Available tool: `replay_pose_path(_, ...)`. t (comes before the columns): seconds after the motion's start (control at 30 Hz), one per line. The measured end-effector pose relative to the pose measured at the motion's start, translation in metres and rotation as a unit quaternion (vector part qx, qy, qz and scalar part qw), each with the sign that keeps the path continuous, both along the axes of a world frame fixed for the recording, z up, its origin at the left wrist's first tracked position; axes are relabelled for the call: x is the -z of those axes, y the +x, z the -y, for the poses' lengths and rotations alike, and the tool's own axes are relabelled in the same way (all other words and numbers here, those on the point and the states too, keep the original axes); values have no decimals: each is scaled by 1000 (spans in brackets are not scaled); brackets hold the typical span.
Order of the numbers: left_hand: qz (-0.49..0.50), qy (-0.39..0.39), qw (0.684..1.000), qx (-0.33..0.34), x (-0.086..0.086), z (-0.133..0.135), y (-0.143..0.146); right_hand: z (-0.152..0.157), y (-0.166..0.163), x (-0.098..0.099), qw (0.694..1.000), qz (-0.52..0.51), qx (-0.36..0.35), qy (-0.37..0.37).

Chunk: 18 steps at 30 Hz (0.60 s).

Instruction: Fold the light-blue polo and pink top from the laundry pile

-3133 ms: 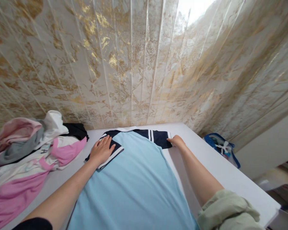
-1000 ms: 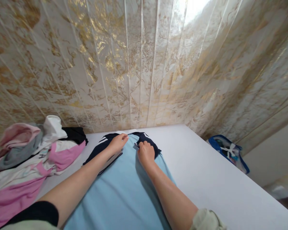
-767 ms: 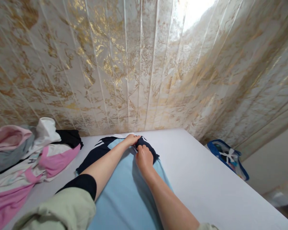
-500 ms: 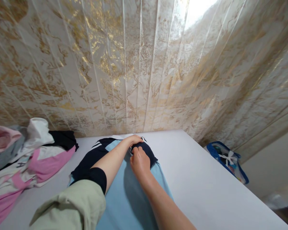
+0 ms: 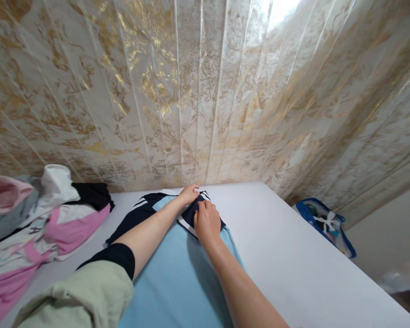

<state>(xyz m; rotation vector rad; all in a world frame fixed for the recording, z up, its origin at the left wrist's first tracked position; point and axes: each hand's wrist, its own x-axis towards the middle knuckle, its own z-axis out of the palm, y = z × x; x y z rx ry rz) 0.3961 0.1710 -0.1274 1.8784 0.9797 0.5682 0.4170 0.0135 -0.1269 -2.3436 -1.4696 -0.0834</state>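
Note:
A light blue shirt (image 5: 164, 278) with navy shoulders and white stripes lies spread on the white surface before me. Its navy flap with a white edge, perhaps the collar or a sleeve, lies under my hands. My left hand (image 5: 190, 194) reaches across the shirt to its far edge, fingers closed on the cloth at the top. Nearer to me and a little to the right, my right hand (image 5: 207, 219) has its fingers curled onto the navy flap. The fingertips of both hands are partly hidden.
A heap of clothes lies to the left, with a pink and white garment (image 5: 78, 228), a black one (image 5: 94, 196) and a white one (image 5: 56, 184). A clear blue-edged bag (image 5: 323, 223) sits beyond the right edge. Gold-patterned curtain (image 5: 191, 91) hangs behind.
The navy flap now lies flatter, its white edge showing below my hands. My right hand has shifted slightly right, my left slightly up and left.

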Motion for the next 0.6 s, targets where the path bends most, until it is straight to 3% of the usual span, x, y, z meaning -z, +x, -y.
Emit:
replay_pose_path(0.1, 13, 81, 995, -56, -9, 1, -31, -3, 9, 21, 999, -15, 5, -38)
replay_pose_path(0.2, 17, 151, 983, -105, -13, 5, -84, -5, 11, 37, 997, -30, 9, -68)
replay_pose_path(0.37, -115, 288, 931, -193, 4, 5, -171, -7, 8, 39, 997, -26, 15, -78)
replay_pose_path(0.47, -211, 245, 915, -241, 19, -2, -195, -6, 7, 31, 997, -15, 17, -69)
replay_pose_path(0.6, -244, 192, 914, -261, 25, -18, -198, -4, 5, 26, 998, 23, -22, -52)
